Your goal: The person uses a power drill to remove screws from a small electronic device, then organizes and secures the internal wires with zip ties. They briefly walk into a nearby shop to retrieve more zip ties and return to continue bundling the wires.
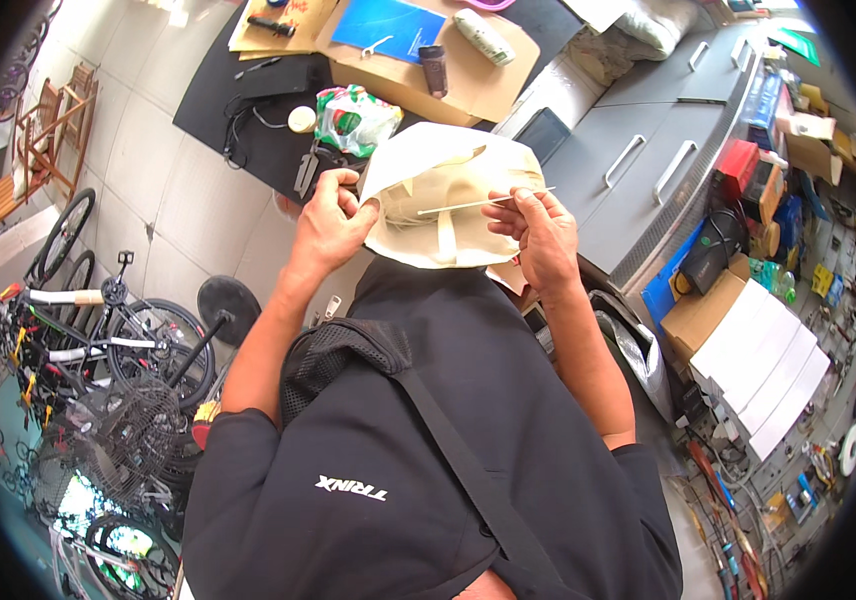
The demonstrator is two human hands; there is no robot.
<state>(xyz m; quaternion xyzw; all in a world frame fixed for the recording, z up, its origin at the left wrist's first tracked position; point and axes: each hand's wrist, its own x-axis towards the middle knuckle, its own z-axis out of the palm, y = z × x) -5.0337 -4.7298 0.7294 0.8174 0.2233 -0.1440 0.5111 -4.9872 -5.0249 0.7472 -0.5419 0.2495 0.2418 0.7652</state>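
Observation:
A cream fabric item, apparently a bag with straps [468, 160], rests open at my lap, in front of my dark top. My left hand [338, 225] has its fingers closed on the bag's left edge. My right hand [538, 235] pinches a thin pale rod [438, 210] that lies across the bag's opening, pointing left. Some fine pale strands show inside the bag near the rod's left end; what they are is too small to tell.
Beyond the bag stand a dark table [208, 120] with cardboard [498, 90], a plastic bag [353, 120] and cups. Grey cabinets [628, 110] and boxes [693, 320] line the right. Bicycles [98, 330] and a wooden chair [18, 190] stand left.

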